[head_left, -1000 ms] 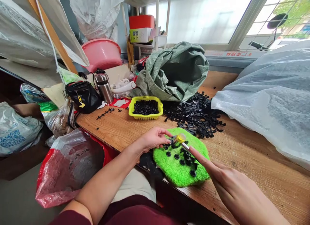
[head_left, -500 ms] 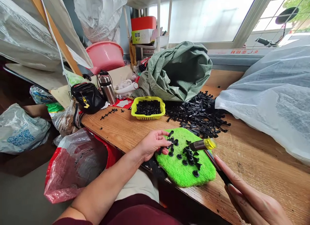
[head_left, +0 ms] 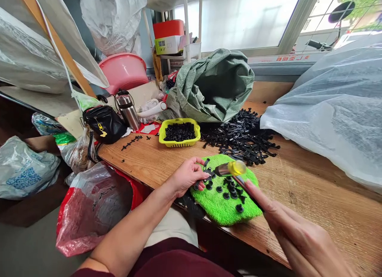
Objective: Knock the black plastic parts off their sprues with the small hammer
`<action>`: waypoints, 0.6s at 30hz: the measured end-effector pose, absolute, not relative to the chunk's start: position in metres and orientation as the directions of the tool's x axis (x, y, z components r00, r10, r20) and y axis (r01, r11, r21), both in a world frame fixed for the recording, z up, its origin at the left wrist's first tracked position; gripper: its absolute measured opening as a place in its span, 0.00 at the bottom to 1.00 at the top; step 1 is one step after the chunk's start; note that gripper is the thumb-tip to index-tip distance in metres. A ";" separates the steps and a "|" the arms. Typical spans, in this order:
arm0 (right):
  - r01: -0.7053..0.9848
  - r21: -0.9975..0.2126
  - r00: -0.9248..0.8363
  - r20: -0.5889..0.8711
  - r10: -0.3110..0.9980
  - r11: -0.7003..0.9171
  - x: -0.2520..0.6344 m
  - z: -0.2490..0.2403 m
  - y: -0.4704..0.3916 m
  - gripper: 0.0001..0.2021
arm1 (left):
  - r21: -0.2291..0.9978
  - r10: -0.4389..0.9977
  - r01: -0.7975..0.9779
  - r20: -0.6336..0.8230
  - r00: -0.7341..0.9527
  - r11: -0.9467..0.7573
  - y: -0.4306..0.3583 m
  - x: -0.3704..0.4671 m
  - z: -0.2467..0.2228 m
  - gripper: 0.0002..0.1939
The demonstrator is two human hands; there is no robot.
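My left hand [head_left: 189, 177] pinches a black plastic part [head_left: 209, 174] between narrowed fingers at the left edge of the green pad [head_left: 222, 216], presumably to steady it on something soft. My right hand [head_left: 294, 219] closes round the hammer [head_left: 226, 169], one finger along its handle, likely for aim. The yellow basket [head_left: 179, 143] stands beyond on the desk [head_left: 313, 181], probably within reach.

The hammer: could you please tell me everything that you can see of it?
The hammer has a dark, glossy head end and a yellow, translucent-looking one, somewhat blurred. Its handle looks like shiny metal near the head, darker farther down. The right hand's grip is closed around the handle. The head is over the green pad, dark end leftward in the picture; whether it touches the black pieces is unclear.
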State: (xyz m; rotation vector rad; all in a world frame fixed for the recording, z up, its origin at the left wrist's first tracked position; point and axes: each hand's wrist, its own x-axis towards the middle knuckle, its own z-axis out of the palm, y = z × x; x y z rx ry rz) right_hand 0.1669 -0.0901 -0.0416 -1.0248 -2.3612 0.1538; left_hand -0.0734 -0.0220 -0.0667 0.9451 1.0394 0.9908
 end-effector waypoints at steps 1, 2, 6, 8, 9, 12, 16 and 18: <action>0.647 -0.281 -0.572 0.435 0.695 0.709 0.164 -0.042 -0.090 0.28 | 0.946 0.952 -0.182 -0.232 0.201 0.269 -0.022 -0.073 -0.066 0.22; 0.651 -0.258 -0.592 0.417 0.690 0.714 0.162 -0.042 -0.090 0.30 | 0.948 0.952 -0.173 -0.231 0.202 0.267 -0.022 -0.073 -0.066 0.22; 0.656 -0.255 -0.569 0.451 0.688 0.710 0.162 -0.043 -0.092 0.29 | 0.956 0.951 -0.137 -0.229 0.209 0.260 -0.022 -0.072 -0.064 0.23; 0.662 -0.259 -0.549 0.471 0.690 0.704 0.163 -0.043 -0.092 0.29 | 0.957 0.950 -0.130 -0.230 0.210 0.261 -0.022 -0.072 -0.063 0.23; 0.668 -0.251 -0.562 0.447 0.696 0.701 0.163 -0.042 -0.091 0.29 | 0.957 0.950 -0.125 -0.234 0.206 0.263 -0.022 -0.071 -0.062 0.23; 0.676 -0.220 -0.635 0.311 0.708 0.703 0.163 -0.042 -0.087 0.31 | 0.954 0.949 -0.109 -0.255 0.185 0.278 -0.022 -0.071 -0.062 0.24; 0.667 -0.273 -0.562 0.426 0.709 0.693 0.162 -0.040 -0.086 0.30 | 0.954 0.947 -0.092 -0.266 0.181 0.286 -0.023 -0.072 -0.061 0.23; 0.681 -0.220 -0.582 0.416 0.698 0.699 0.161 -0.041 -0.086 0.31 | 0.958 0.949 -0.076 -0.259 0.177 0.276 -0.023 -0.072 -0.061 0.23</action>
